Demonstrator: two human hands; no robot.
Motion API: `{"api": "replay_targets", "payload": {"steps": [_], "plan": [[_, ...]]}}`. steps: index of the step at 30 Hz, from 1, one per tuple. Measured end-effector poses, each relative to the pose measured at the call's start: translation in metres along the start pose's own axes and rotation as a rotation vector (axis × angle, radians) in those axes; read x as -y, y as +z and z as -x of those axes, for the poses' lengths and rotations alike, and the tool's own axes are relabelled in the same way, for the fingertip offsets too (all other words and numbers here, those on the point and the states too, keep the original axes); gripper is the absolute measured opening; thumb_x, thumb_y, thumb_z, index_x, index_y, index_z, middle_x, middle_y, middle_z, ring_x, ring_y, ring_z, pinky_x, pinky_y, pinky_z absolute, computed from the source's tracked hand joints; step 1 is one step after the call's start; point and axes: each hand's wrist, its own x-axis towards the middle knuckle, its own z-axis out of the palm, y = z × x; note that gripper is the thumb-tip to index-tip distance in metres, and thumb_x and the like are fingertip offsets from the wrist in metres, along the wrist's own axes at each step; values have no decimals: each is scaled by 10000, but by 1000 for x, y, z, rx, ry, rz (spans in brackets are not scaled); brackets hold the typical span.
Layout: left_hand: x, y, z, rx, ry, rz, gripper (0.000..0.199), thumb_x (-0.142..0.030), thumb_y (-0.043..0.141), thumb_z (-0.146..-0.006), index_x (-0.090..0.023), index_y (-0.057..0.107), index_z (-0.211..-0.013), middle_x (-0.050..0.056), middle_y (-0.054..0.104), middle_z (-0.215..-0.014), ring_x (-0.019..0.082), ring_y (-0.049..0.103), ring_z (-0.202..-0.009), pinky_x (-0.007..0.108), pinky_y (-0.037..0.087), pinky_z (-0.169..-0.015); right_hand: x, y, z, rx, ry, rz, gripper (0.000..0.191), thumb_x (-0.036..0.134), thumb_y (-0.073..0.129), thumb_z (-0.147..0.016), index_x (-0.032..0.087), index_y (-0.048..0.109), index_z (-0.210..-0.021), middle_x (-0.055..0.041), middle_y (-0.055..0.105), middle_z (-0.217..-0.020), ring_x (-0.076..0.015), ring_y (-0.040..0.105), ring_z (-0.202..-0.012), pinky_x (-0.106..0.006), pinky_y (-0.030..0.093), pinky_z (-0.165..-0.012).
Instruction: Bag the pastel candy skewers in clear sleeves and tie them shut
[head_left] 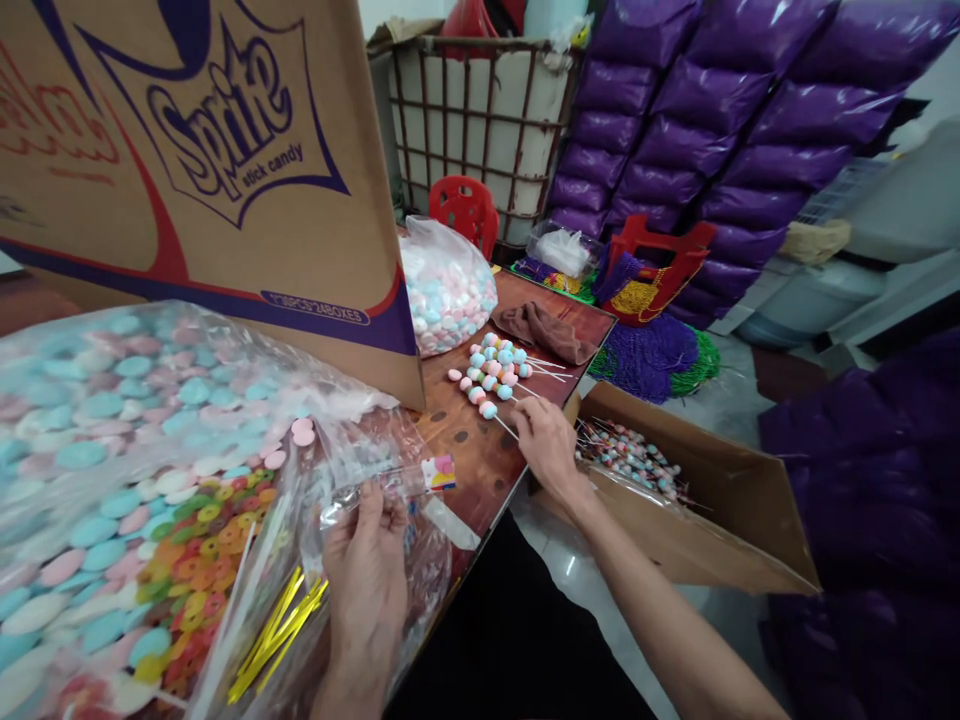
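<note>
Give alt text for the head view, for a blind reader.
A left hand holds a clear wrapper while the right hand is at the sticks of candy skewers on a table; pastel candies and gummy rings lie left, an open box of skewers right.

A pale wall [381,90] shows at eleven o'clock. At twelve, a red chair [463,207] stands before a white tank [469,85] in a rusty cage [491,122] — glossy purple bags [675,130] rise at one. The glossy floor [574,570] catches light at five, beside a reddish-brown table [484,460].
</note>
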Motion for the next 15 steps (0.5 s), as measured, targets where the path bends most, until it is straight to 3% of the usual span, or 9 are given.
{"api": "replay_targets", "payload": {"steps": [3, 6, 10, 15], "plan": [[-1, 2, -1, 10, -25, 22, 221, -252, 836, -729, -143, 643, -725, -22, 648, -687, 84, 587, -636, 211, 536, -623, -17, 8, -20, -9, -7, 220, 129, 175, 564, -894, 181, 677, -834, -111, 671, -928, -240, 548, -874, -336, 359, -764], [-3, 6, 1, 26, -59, 46, 160, -245, 737, -841, -147, 638, -763, -5, 668, -743, 101, 609, -666, 238, 544, -628, -24, 14, -24, -7, -8, 191, 185, 180, 544, -906, 178, 678, -779, -108, 673, -876, -245, 559, -861, -355, 365, -782], [-7, 7, -2, 4, -152, 92, 195, -240, 618, -934, -146, 615, -764, 0, 644, -717, 103, 613, -664, 241, 534, -633, -23, 10, -12, -38, 16, 8, 222, 215, 490, -931, 180, 685, -831, -67, 674, -856, -200, 598, -806, -319, 421, -764], [-11, 2, -6, -25, -208, 106, 254, -272, 573, -962, -140, 592, -746, 5, 624, -681, 104, 616, -647, 233, 523, -639, -7, -15, 23, -150, 45, -448, 182, 297, 582, -901, 185, 693, -810, -31, 663, -791, -183, 609, -745, -310, 449, -724]]}}
